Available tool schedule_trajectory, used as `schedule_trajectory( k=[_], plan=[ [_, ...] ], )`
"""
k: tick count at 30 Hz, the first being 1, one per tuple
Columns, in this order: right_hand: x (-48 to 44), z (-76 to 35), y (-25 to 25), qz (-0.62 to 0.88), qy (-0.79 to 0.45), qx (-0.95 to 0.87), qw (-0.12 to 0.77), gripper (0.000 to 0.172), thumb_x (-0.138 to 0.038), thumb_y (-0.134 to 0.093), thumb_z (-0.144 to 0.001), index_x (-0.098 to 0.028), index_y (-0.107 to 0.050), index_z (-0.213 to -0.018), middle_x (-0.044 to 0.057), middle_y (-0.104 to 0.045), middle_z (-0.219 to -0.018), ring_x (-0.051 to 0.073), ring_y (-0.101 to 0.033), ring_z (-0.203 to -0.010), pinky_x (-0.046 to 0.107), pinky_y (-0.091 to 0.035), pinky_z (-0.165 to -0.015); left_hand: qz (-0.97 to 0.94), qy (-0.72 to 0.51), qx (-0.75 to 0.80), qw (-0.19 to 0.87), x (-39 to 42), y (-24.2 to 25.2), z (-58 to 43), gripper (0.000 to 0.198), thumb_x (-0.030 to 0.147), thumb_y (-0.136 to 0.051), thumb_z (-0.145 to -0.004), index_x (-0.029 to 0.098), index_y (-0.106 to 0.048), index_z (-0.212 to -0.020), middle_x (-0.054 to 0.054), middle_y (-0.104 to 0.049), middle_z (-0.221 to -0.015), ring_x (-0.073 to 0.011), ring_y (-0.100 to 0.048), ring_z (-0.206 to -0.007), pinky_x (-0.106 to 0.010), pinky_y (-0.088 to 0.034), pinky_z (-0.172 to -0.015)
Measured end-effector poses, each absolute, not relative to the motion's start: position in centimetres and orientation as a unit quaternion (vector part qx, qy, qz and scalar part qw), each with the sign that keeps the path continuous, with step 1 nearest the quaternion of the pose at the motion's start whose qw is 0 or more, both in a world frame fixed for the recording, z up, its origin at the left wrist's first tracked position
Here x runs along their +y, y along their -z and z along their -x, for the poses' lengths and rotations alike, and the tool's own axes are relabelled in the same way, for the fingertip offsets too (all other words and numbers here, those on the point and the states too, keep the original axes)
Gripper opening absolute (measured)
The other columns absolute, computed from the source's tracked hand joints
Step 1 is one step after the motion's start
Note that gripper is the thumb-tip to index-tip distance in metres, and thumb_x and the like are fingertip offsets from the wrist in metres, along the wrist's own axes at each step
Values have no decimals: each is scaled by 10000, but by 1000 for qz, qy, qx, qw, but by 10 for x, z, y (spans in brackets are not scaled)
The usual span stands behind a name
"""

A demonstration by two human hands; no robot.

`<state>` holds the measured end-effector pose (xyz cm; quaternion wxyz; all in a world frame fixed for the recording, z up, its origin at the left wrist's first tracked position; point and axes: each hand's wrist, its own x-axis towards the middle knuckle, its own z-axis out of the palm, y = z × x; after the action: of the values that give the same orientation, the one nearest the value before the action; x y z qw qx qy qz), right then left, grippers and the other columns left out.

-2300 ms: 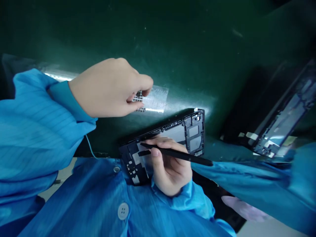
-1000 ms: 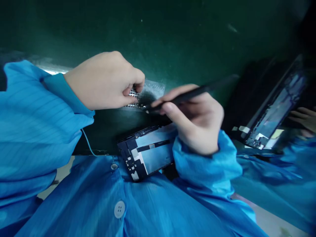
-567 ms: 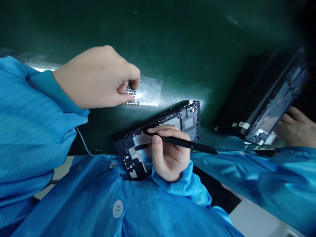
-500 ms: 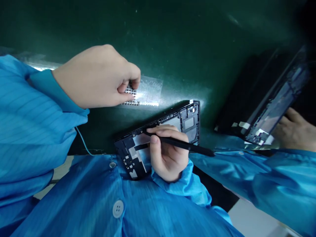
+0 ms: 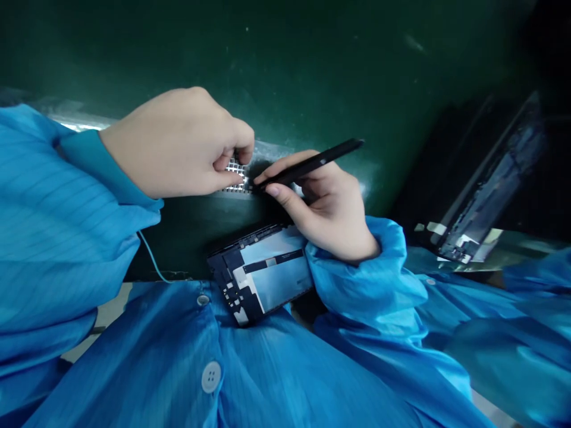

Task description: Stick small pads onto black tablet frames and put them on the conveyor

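Note:
My left hand (image 5: pixel 178 142) is closed, thumb and fingertips pinching a clear sheet (image 5: pixel 270 150) that carries rows of small grey squares (image 5: pixel 235 172). Part of the sheet is covered by my hands. In my right hand (image 5: pixel 332 208) are slim black tweezers (image 5: pixel 319 163), gripped like a pen. Their tip is at the sheet's squares, beside my left thumb; whether a square is caught in it I cannot tell. Below both hands an opened tablet housing (image 5: pixel 279 285) with its inner side up leans tilted against the table edge and my blue smock. My right wrist and sleeve hide its right end.
The table (image 5: pixel 312 71) has a dark green top. At the right, another opened tablet housing (image 5: pixel 482 196) stands tilted beside a dark block. A co-worker's blue sleeve (image 5: pixel 535 297) is below it. A thin blue cord (image 5: pixel 151 255) hangs from my left sleeve.
My right hand has moved up and away from the tablet housing to the sheet, bringing the tweezers along. My left hand has hardly moved. The co-worker's hand has left the other housing.

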<state>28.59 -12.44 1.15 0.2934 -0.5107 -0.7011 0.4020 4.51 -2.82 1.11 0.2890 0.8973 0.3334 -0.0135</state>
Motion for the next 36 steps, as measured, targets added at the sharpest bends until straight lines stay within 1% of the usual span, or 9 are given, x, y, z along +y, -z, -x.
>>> schedule_trajectory(
  k=[4,11,14,17,19,22,31,33,36],
  plan=[
    [-130,-282,-9,518,-397,-683,327,169,-426,-763,-1066,-288,-762,-1163,45,-854,-1166,261,-829,-1095,466,-716,-1035,-909,6,316,271,-28,-11,-44,583,589,-378,-1023,218,-820,-1102,-33,-718,-793,-275,-774,-923,-488,-640,-1011],
    [-125,-281,-11,525,-394,-690,306,139,-423,-756,-1065,-302,-777,-1131,44,-852,-1165,283,-827,-1100,506,-710,-1058,-897,34,335,285,-27,-14,-47,456,528,-519,-976,223,-819,-1134,-24,-709,-800,-292,-775,-947,-533,-624,-1061],
    [-123,-284,-14,522,-424,-673,308,128,-417,-786,-1049,-295,-783,-1087,38,-857,-1130,268,-835,-1053,472,-723,-995,-900,30,335,276,-27,-13,-48,430,516,-538,-954,237,-820,-1118,-19,-706,-783,-262,-755,-891,-500,-633,-1018],
    [-138,-289,-19,535,-434,-595,414,80,-360,-788,-1055,-295,-792,-1100,14,-852,-1032,206,-825,-887,370,-716,-837,-904,1,321,281,-26,-10,-45,611,675,-403,-980,238,-815,-1092,-16,-693,-768,-231,-739,-815,-495,-641,-962],
    [-160,-290,-21,557,-378,-534,512,65,-295,-800,-1043,-285,-806,-1107,2,-824,-956,172,-800,-824,305,-679,-751,-905,-20,311,289,-26,-7,-42,779,780,-268,-978,227,-810,-1068,-14,-692,-777,-215,-737,-792,-508,-642,-940],
    [-199,-286,-16,616,-267,-473,570,85,-229,-812,-1023,-268,-807,-1098,-4,-779,-931,162,-800,-850,288,-673,-778,-907,-35,307,286,-26,-4,-38,878,846,-189,-954,224,-804,-1039,4,-691,-783,-194,-739,-790,-505,-644,-926],
    [-223,-277,15,647,-204,-500,538,182,-254,-741,-1069,-310,-731,-1242,34,-820,-1097,226,-846,-1014,432,-717,-943,-910,-48,325,253,-23,11,-23,856,917,-282,-902,273,-796,-1133,63,-614,-770,-112,-709,-785,-417,-622,-969],
    [-224,-279,14,656,-198,-506,524,186,-249,-737,-1065,-314,-726,-1239,33,-819,-1104,230,-841,-1015,441,-716,-932,-907,-32,327,261,-21,16,-19,820,905,-323,-917,292,-786,-1200,50,-663,-833,-153,-741,-856,-452,-624,-987],
    [-225,-285,1,658,-187,-556,472,188,-231,-721,-1060,-308,-736,-1230,42,-823,-1106,248,-827,-1031,473,-706,-930,-902,11,332,275,-21,20,-17,836,858,-310,-940,309,-742,-1399,16,-721,-1012,-254,-774,-1109,-529,-582,-1118]
  ],
)
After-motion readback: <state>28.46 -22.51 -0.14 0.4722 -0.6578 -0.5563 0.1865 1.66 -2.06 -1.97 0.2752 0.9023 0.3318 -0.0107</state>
